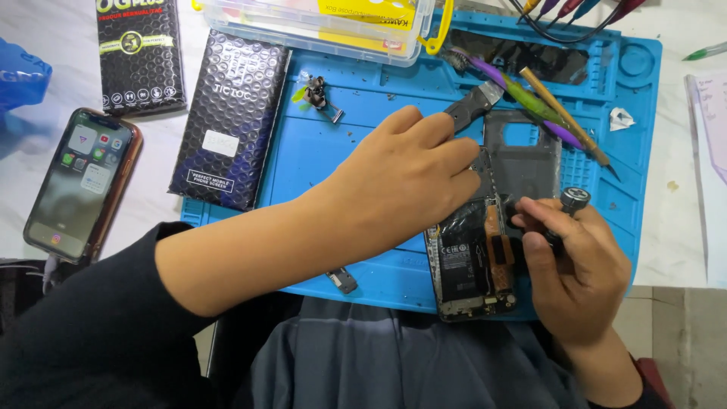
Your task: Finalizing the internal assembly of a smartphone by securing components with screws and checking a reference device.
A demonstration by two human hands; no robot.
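Left hand point(401, 182) pressed flat on opened phone point(473, 265), fingers spread; right hand point(579, 265) fingers gripped black screwdriver point(564, 216). Black bubble-textured pouch point(231, 117) at blue mat point(341, 151) left edge.

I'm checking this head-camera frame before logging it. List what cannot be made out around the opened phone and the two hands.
- Upper part of the opened phone: covered by the left hand, head view.
- Tip of the screwdriver: hidden inside the right hand, so its contact point is unseen.
- Dark back cover: partly behind both hands.
- Small parts on the blue mat: too small to identify.
- Clear plastic box: cut off by the top edge.
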